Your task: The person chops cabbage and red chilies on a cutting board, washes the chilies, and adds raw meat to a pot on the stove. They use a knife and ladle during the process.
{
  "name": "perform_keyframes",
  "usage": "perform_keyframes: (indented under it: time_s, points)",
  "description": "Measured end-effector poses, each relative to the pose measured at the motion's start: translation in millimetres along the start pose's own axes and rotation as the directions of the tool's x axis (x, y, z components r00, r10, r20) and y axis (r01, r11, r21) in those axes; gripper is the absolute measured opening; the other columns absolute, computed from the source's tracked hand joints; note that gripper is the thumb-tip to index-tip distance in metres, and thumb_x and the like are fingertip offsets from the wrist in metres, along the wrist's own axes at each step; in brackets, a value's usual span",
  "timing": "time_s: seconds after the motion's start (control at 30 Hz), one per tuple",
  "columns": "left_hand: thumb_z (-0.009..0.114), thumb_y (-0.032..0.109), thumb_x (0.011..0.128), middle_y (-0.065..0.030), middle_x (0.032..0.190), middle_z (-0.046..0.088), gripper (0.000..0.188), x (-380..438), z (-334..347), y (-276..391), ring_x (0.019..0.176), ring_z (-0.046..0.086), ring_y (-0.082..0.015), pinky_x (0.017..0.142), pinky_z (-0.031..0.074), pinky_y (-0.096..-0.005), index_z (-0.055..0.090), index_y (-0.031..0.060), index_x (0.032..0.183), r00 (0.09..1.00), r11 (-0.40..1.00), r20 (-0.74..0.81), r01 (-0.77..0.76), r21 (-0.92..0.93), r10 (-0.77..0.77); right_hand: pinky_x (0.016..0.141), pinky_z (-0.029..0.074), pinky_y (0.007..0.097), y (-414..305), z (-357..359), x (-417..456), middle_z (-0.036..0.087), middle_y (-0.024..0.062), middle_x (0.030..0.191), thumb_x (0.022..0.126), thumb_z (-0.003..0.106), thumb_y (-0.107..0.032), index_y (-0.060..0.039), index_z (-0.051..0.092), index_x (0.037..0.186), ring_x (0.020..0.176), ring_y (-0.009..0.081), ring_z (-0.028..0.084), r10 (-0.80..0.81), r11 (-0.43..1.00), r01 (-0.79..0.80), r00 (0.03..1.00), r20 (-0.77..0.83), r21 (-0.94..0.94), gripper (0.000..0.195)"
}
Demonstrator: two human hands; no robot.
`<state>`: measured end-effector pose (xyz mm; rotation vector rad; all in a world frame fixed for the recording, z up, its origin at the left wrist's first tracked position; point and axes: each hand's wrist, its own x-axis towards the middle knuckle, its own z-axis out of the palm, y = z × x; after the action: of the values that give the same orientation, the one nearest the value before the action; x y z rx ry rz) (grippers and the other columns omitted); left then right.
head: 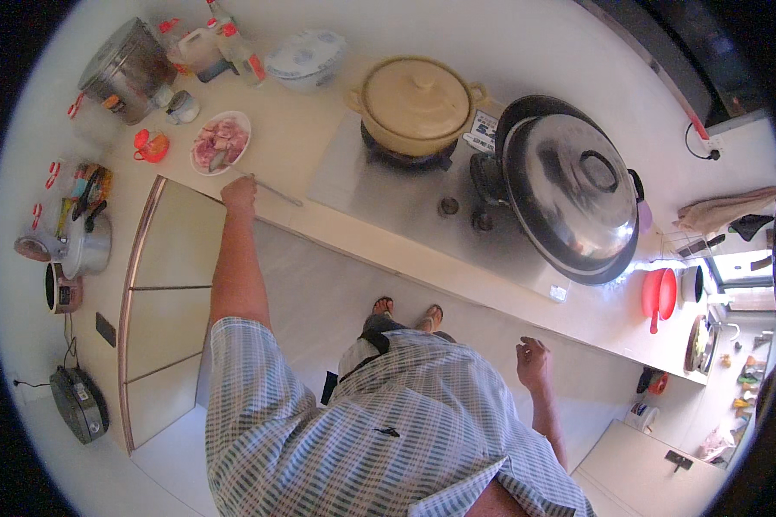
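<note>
My left hand (pixel 238 192) is at the counter's front edge, its fingers closed around a long-handled metal utensil (pixel 278 193). The utensil's broad head lies on pieces of raw meat (pixel 225 137) in a white oval plate (pixel 248 129). The handle's far end sticks out to the right of my fist. My right hand (pixel 534 363) hangs beside my body in front of the counter, fingers loosely bent, with nothing in it. A small red-lidded seasoning jar (pixel 151 146) and a glass jar (pixel 183 106) stand left of the plate.
On the steel gas hob (pixel 388 194) sit a lidded beige clay pot (pixel 417 97) and a large wok with a domed steel lid (pixel 569 181). Behind the plate are bottles (pixel 239 55), a covered bowl (pixel 307 58) and a metal pot (pixel 126 71). A red pan (pixel 658 294) lies to the right.
</note>
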<state>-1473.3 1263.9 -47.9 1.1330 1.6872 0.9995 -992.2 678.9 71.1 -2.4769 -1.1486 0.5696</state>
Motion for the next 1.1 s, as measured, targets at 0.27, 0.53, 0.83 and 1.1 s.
perform_keyframes:
  time_s: [0.27,0.53,0.83,1.1]
  points:
    - [0.054,0.014,0.096,-0.006,0.07,0.064,0.023,50,3,-37,0.059,0.062,-0.0178,0.053,0.048,-0.0317,0.068,0.0026,0.082,0.994,0.95,0.105,-0.036,0.311,0.004,0.064,0.056,0.0408,7,3,-14,0.07,0.0216,0.089,0.088,0.07,-0.007,-0.0007,0.071,0.106,0.073,0.0321,0.07,-0.014,0.997,0.013,1.0,-0.009,-0.074,0.019]
    - [0.058,0.019,0.086,-0.0092,0.083,0.073,0.018,50,-3,-39,0.072,0.07,-0.0298,0.061,0.053,-0.0436,0.071,0.0069,0.084,0.87,0.116,0.399,-0.446,0.888,0.288,0.068,0.056,0.0419,6,5,-20,0.07,0.0202,0.087,0.088,0.069,-0.009,-0.0017,0.071,0.105,0.075,0.0334,0.07,0.061,0.996,-0.06,0.998,0.003,-0.071,0.019]
    - [0.06,0.023,0.084,-0.0092,0.082,0.074,0.016,79,3,-79,0.076,0.072,-0.0295,0.065,0.055,-0.0435,0.073,0.0134,0.084,0.871,0.228,0.338,-0.432,0.873,0.357,0.071,0.056,0.0435,5,12,-23,0.07,0.0195,0.088,0.089,0.068,-0.013,-0.005,0.071,0.105,0.077,0.0353,0.069,0.085,0.991,-0.086,0.996,-0.016,-0.1,0.019]
    - [0.059,0.017,0.095,-0.0101,0.089,0.07,0.022,-55,45,-39,0.076,0.064,-0.0212,0.065,0.051,-0.0339,0.069,-0.0025,0.093,0.991,0.984,-0.108,0.061,-0.169,-0.08,0.076,0.056,0.0452,0,12,-36,0.07,0.0183,0.101,0.091,0.065,-0.019,-0.0073,0.07,0.111,0.088,0.0373,0.069,0.211,0.975,-0.21,0.977,0.016,-0.069,0.023]
